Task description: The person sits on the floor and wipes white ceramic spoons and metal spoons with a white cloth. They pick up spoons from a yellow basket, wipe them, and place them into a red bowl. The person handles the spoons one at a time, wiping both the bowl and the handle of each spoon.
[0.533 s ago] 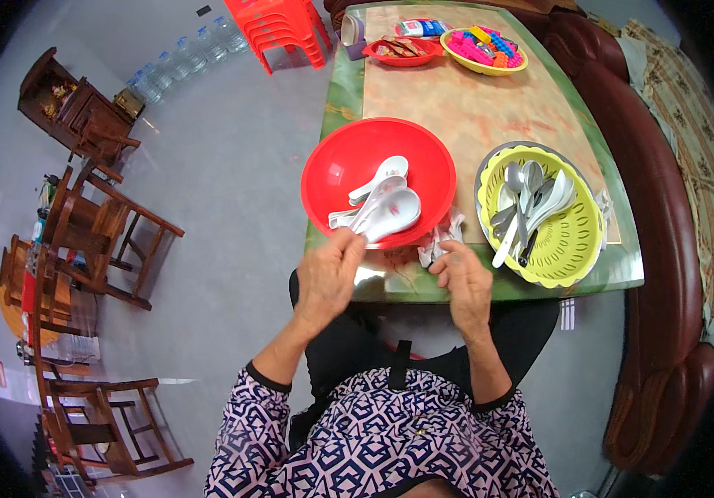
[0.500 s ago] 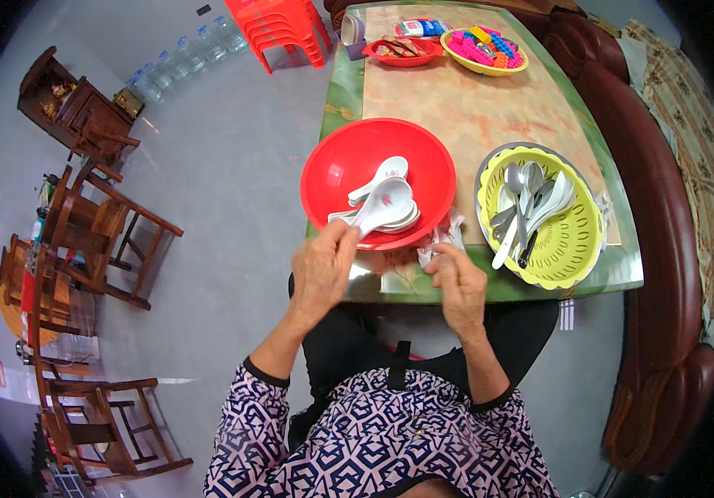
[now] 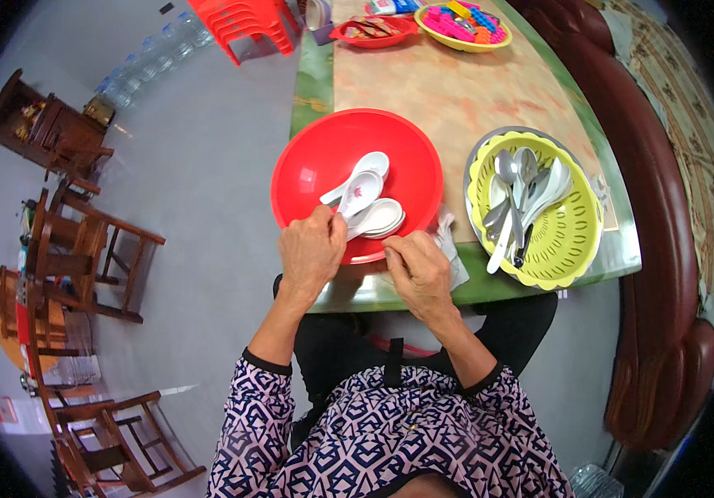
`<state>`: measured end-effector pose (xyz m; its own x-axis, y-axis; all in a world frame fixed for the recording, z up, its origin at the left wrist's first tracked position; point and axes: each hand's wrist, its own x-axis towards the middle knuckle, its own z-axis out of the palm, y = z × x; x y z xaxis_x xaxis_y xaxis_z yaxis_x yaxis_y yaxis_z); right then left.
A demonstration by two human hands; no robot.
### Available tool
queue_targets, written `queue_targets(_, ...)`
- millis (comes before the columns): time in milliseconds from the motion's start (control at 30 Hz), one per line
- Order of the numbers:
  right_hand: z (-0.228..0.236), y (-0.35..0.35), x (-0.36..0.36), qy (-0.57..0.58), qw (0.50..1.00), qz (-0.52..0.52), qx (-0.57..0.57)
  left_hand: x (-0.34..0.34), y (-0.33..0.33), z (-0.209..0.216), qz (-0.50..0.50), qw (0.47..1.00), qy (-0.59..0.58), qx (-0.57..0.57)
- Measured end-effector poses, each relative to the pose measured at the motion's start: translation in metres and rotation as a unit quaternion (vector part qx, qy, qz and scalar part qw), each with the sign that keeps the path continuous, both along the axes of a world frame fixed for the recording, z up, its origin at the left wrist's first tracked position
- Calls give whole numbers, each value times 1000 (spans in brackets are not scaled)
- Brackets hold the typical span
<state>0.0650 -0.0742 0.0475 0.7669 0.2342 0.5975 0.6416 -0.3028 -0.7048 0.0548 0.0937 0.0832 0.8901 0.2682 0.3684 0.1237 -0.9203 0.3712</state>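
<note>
At the centre of the frame: one large red bowl (image 3: 315,166), round and plain, set on the green-bordered tabletop (image 3: 432,100). Contents: white spoons, one group at the upper middle (image 3: 376,160), another stacked group at the lower right (image 3: 386,217).

Left hand (image 3: 311,253): at the bowl's lower-left rim; grip closed, thumb and fingers pinching the handle of one white spoon with a pink motif (image 3: 361,191), its scoop raised over the bowl between the two groups.

Right hand (image 3: 419,270): just below the bowl's lower-right rim; grip drawn in, fingers curled toward the thumb; cannot tell whether it has hold of anything.

Right of centre: one crumpled white tissue (image 3: 447,236), beside the right hand; one yellow slotted basket (image 3: 573,241), scalloped edge, holding metal spoons (image 3: 506,166) and white-handled pieces (image 3: 552,195), nested in a grey basin (image 3: 490,145).

Upper middle: one red dish (image 3: 374,43) of wrapped items; one yellow bowl (image 3: 465,47) of coloured toy blocks (image 3: 457,21).
</note>
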Motion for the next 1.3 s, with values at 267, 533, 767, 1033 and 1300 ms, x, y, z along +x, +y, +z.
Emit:
queue_targets(267, -7, -5, 7, -22, 1000, -19, 10, -12, -4, 15, 7, 998, 36, -43)
queue_targets(533, 6, -41, -18, -37, 999, 2, -17, -18, -10, 35, 31, 999, 12, 14)
queue_targets(767, 29, -115, -11, -122, 981, -144, -31, 14, -67, 28, -158, 982, -97, -39)
queue_targets(1033, 26, -162, 33, -12, 928, -281, -242, 70, -166, 16, -275, 961, -25, -8)
queue_targets(1300, 21, -151, 58, 177, 914, -249, -266, 79, -173, -4, -268, 961, -14, -64)
